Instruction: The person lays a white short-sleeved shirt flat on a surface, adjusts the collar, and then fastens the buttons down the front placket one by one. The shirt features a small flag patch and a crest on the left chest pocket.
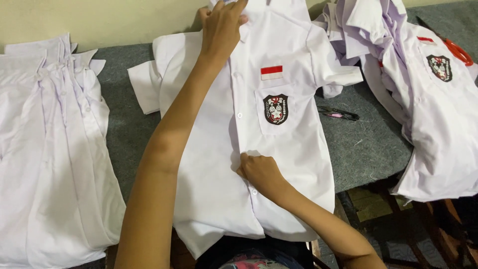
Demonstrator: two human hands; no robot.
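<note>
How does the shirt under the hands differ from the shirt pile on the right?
The middle shirt lies single, flat and spread front-up; the right pile is several shirts heaped and rumpled. The left hand presses the middle shirt's collar and the right hand pinches its button placket; nothing touches the right pile. The middle shirt lies near the table's centre; the pile overhangs the table's edge. Both are white with a crest badge and red-and-white patch.

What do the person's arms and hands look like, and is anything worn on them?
Both arms are bare up to the edge of the picture: no sleeves show. The left hand and the right hand wear no gloves; no rings, watch or bracelets show. Fingernails appear short and unpainted.
</note>
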